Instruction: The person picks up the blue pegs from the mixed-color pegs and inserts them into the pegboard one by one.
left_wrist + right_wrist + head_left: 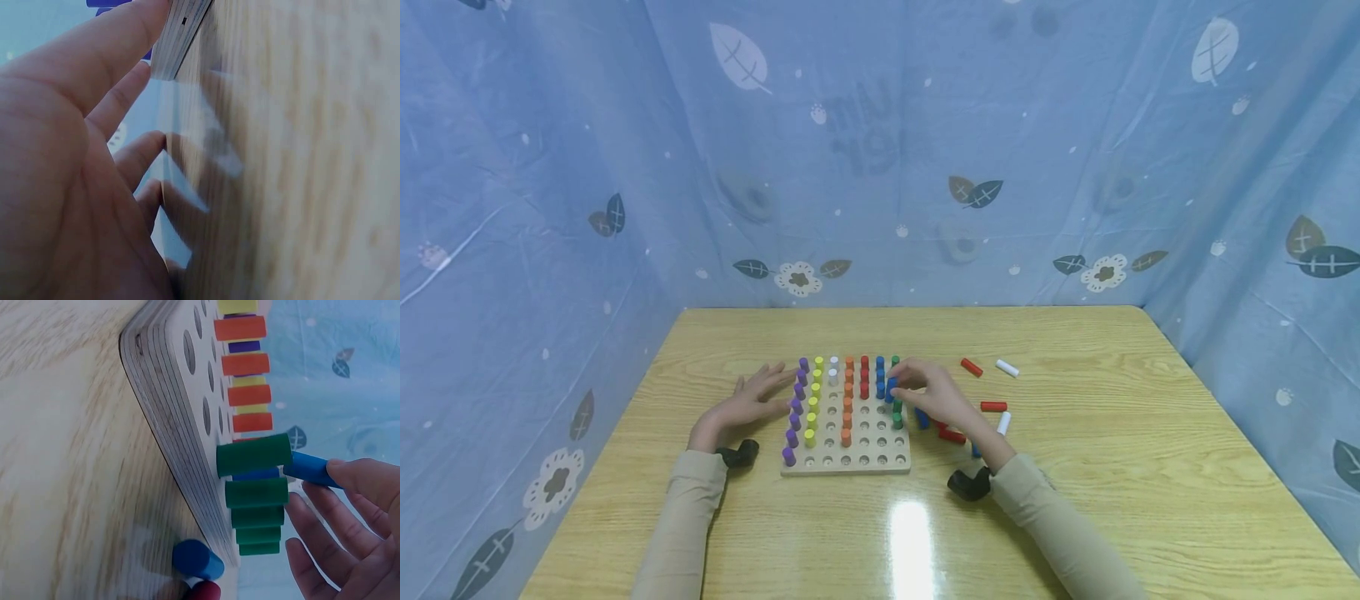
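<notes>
A wooden pegboard (865, 468) lies on the table with columns of purple, yellow, white, orange, red, blue and green pegs standing in its holes. My right hand (934, 393) pinches a blue peg (310, 469) between thumb and fingers, above the board's right side. That peg is beside the green pegs (256, 492) and clear of the board's surface in the right wrist view. My left hand (748, 402) rests by the board's left edge, fingers extended. Its fingertips touch or nearly touch that edge near the purple pegs (795, 406).
Loose pegs lie right of the board, among them a red peg (993, 407), a white peg (1007, 367) and a blue peg (197, 559). Some are partly hidden under the right forearm. A blue patterned curtain (895, 167) hangs behind the wooden table (1075, 375).
</notes>
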The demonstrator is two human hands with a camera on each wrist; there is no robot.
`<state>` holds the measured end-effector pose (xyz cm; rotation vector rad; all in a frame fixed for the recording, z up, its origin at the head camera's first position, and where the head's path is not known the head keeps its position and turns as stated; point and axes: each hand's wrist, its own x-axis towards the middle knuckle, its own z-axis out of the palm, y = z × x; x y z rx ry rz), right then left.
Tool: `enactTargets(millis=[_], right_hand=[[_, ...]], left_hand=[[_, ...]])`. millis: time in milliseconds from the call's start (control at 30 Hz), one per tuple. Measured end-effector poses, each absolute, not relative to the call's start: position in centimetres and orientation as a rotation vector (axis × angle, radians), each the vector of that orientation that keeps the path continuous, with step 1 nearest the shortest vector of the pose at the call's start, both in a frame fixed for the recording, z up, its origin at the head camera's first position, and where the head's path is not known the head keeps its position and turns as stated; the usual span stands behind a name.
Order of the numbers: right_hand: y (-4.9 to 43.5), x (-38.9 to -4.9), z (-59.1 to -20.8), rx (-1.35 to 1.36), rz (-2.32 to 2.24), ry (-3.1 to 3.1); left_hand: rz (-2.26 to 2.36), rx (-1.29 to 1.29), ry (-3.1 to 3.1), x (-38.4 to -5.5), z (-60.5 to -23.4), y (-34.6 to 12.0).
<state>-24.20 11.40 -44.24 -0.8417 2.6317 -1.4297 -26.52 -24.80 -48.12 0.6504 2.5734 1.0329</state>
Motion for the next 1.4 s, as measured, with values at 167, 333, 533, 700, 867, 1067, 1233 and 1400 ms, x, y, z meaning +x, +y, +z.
enactTargets(millis=[167, 333, 533, 700, 867, 1067, 1233, 1400], right_hand=[[10.6, -24.1, -44.3, -0.831, -1.377, 2.647], [10.1, -24.0, -44.7, -0.843, -1.35, 2.664], [9.7, -23.8, -44.9, -0.83, -1.308, 2.701], [9.4, -23.6, -45.0, -0.786, -1.257, 2.731], [9.3, -23.5, -45.2, -0.791, -1.221, 2.763], [9.3, -23.5, -45.3, -0.809, -1.219, 2.762], [9.4, -23.6, -45.3, -0.814, -1.209, 2.75], [9.7, -23.8, -45.5, -0.867, -1.156, 2.763]], left_hand=[[1.047, 0.639, 2.566, -26.4, -48.1, -24.8], [1.042, 0.637, 2.571, -26.4, -48.1, -24.7], [1.02, 0.646, 2.586, -26.4, -48.0, -24.7], [1.013, 0.65, 2.591, -26.3, -47.9, -24.8], [1.036, 0.638, 2.575, -26.3, -47.8, -24.7], [1.048, 0.633, 2.566, -26.2, -47.8, -24.7], [1.045, 0.641, 2.572, -26.2, -47.7, -24.7], [1.042, 0.636, 2.573, -26.3, -47.9, -24.7]])
